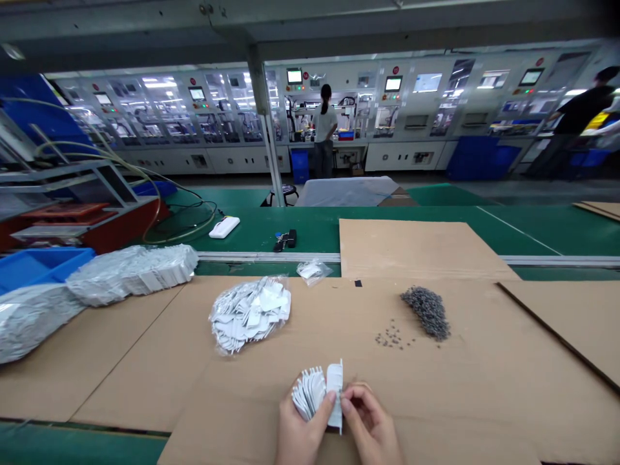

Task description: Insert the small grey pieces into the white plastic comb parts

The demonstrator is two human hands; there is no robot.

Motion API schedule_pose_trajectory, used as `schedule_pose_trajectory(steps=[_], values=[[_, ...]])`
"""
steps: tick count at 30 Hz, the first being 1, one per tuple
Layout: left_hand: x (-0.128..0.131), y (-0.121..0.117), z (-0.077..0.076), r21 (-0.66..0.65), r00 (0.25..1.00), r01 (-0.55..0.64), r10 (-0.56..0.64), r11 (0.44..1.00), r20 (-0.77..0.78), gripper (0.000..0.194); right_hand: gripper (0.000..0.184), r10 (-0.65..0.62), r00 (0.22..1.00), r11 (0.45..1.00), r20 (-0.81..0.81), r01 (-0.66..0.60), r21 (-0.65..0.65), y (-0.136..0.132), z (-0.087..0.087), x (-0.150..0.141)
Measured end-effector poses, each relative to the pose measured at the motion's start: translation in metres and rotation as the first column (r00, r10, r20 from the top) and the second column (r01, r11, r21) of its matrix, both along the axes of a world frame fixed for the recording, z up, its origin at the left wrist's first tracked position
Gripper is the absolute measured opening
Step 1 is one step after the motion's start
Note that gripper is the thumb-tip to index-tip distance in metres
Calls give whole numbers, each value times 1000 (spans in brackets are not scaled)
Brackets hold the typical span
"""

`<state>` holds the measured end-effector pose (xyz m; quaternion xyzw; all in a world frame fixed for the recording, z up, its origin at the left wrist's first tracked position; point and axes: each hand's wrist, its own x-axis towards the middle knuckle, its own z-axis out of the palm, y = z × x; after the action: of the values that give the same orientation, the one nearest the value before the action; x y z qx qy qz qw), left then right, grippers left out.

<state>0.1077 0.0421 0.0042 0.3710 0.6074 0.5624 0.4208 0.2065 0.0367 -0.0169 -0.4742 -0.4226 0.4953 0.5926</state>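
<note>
My left hand (304, 427) is closed around a fanned stack of thin white plastic pieces (309, 391). Its thumb presses on a single white piece (334, 381) that stands apart from the stack. At the right edge of that piece, my right hand (371, 423) is pinched with thumb and forefinger together; whatever lies between the fingertips is too small to make out. Beyond my hands, a clear bag full of similar white pieces (252, 311) lies on the cardboard. To the right sits a pile of small grey parts (427, 312), with loose grey parts (391, 337) scattered beside it.
Wrapped stacks of white pieces (133, 272) and a blue bin (46, 263) stand at the left. A small plastic bag (312, 270), keys (285, 240) and a white device (224, 227) lie further back. Two people stand by machines in the background.
</note>
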Motion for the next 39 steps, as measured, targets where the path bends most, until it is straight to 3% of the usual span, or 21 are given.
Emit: schedule_pose_trajectory(steps=[7,23,39], values=[[1,1,4,-33,998,-59,59,998,12,32,21,3,998,999,67,-7,48,-1,-2,0],[0,0,-2,-15,1000,-22,22,1000,14,30,15,-37,999,998,2,37,53,-1,0,0],[-2,-1,-8,-32,998,-18,20,999,53,33,15,-60,998,997,36,59,52,1,-4,0]])
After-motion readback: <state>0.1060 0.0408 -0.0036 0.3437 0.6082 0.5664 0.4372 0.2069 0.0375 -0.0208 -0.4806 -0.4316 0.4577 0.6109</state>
